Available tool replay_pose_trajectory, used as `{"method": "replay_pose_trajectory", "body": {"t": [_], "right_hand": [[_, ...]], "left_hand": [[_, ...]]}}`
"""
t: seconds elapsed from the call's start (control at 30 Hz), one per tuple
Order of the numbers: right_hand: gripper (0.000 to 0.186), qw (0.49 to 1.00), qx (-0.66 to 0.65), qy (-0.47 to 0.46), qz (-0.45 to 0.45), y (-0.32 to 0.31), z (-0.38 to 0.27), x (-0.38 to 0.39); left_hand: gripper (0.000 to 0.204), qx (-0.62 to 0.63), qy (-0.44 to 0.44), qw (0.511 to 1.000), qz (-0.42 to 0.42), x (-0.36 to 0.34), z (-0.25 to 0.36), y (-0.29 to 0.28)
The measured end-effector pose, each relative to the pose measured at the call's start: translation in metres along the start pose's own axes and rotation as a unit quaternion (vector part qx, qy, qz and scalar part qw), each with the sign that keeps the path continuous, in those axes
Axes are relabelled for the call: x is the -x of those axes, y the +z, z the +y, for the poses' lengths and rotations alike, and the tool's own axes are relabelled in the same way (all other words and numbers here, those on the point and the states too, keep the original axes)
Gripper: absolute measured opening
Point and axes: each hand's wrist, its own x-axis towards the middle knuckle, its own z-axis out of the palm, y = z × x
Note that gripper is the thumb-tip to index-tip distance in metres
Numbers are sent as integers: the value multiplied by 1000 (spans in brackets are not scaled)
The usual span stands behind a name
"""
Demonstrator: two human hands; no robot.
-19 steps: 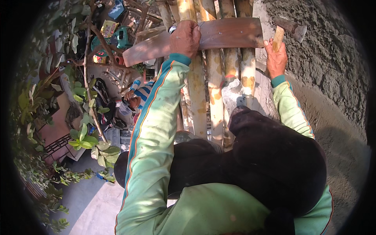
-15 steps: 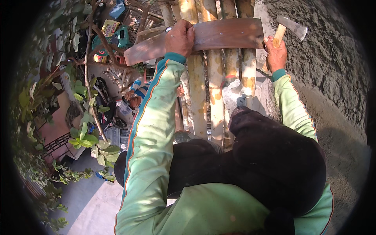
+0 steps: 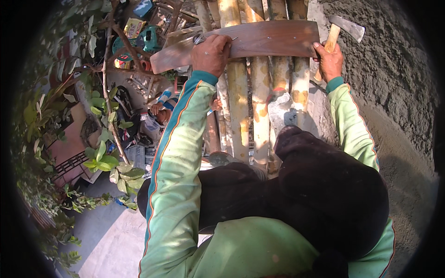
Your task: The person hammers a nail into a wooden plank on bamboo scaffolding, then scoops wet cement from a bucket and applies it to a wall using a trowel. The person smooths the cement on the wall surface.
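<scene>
A long reddish-brown wooden board lies crosswise over several bamboo poles. My left hand is closed over the board's left part, and a thin nail-like bit of metal shows beside its fingers. A rounded shiny metal piece sits by the knuckles; what it is I cannot make out. At the board's right end, my right hand grips the wooden handle of a small hatchet, its metal head pointing up and right. The thumb of that hand touches the board's end.
A rough grey concrete wall runs along the right. Leafy branches fill the left. Far below are another person in a striped blue sleeve, a green container and paving. My dark-trousered legs straddle the poles.
The board and both hands have shifted slightly right in the picture. The left hand's fingers have moved a little on the board, and the nail-like metal now shows beside them.
</scene>
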Motion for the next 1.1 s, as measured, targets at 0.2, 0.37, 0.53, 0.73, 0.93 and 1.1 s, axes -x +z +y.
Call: {"method": "replay_pose_trajectory", "body": {"t": [0.2,0.37,0.53,0.73,0.93,1.1], "right_hand": [[35,999,-43,-24,16,2,-7,-3],[35,1000,-24,-18,-4,5,2,-27],[36,998,-59,15,-12,5,4,-27],[32,998,-46,-42,-22,3,5,-30],[30,999,-27,-34,-22,6,-4,-24],[38,990,94,-107,16,-1,5,-29]], "left_hand": [[12,-41,-25,999,19,5,0,14],[11,-50,-12,998,33,5,6,16],[10,-52,-15,998,33,6,3,18],[9,-53,-57,997,18,1,8,15],[12,-72,-48,996,10,-3,-3,18],[13,-66,-68,995,-29,-5,-3,16]]}}
